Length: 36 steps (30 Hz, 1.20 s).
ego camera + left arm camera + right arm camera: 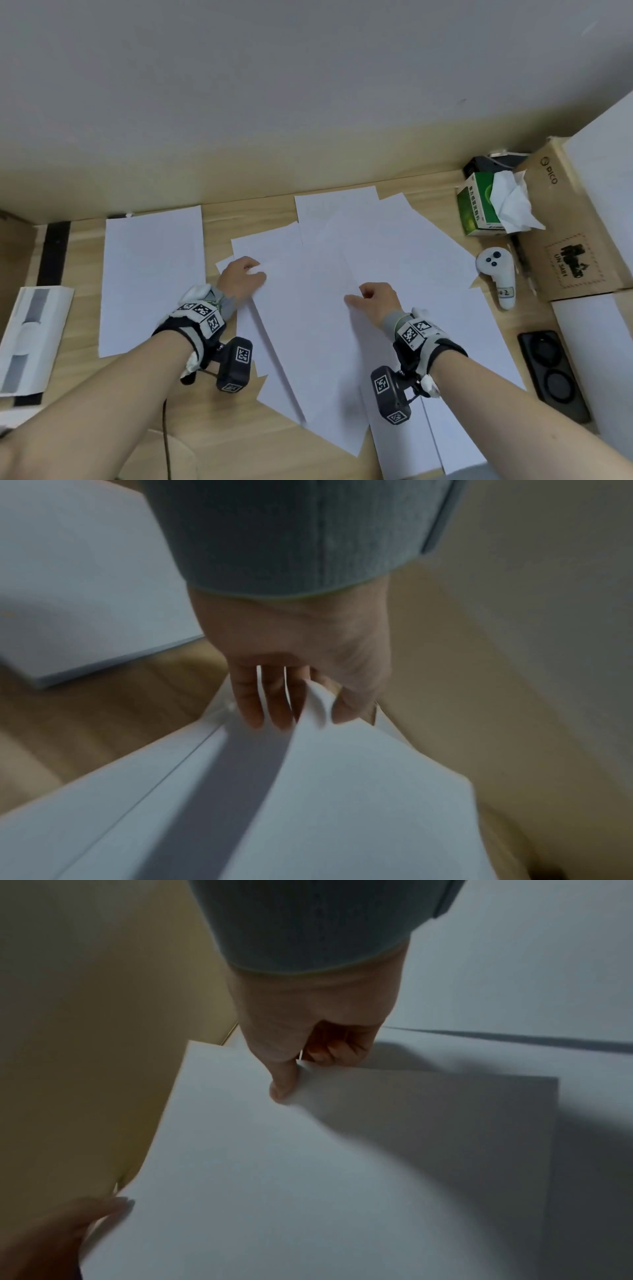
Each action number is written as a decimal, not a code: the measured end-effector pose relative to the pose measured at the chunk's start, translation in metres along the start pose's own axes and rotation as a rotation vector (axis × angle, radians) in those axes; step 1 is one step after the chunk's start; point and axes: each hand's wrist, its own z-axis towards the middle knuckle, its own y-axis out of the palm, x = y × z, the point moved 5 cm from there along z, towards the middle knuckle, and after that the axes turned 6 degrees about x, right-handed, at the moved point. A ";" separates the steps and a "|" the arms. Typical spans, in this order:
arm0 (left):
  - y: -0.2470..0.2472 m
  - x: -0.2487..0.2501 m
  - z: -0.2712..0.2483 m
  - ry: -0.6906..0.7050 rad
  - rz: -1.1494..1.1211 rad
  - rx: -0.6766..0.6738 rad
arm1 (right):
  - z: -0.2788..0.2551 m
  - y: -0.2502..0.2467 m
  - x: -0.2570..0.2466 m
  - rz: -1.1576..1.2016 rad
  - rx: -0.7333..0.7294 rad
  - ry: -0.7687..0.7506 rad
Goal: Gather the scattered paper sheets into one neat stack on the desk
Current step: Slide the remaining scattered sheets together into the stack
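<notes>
Several white paper sheets (404, 260) lie fanned and overlapping across the middle and right of the wooden desk (219, 421). One single sheet (152, 281) lies apart on the left. Both hands hold the top middle sheet (308, 325) at its far edge. My left hand (255, 270) pinches its far left corner, which curls up between thumb and fingers (253, 710) in the left wrist view. My right hand (356, 296) pinches the same sheet (274, 1164) further right, thumb (282, 1088) on top and the other fingers curled beneath.
A green tissue box (478, 209), a white controller (496, 274) and a cardboard box (565, 233) crowd the right side. A black case (551, 370) lies at the right edge. A white packet (30, 335) sits on the far left. A wall rises behind the desk.
</notes>
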 end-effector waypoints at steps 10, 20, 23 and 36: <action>0.006 -0.054 -0.050 -0.124 -0.321 -0.333 | -0.020 0.041 -0.026 0.191 -0.063 -0.014; -0.065 -0.129 -0.056 -0.289 -0.304 0.115 | -0.046 0.068 -0.051 -0.497 0.143 -0.204; -0.062 -0.132 -0.059 -0.281 -0.261 0.109 | -0.048 0.068 -0.042 -0.628 0.146 -0.249; -0.042 -0.110 -0.068 -0.301 -0.470 0.102 | -0.057 0.044 -0.033 -0.219 0.244 -0.332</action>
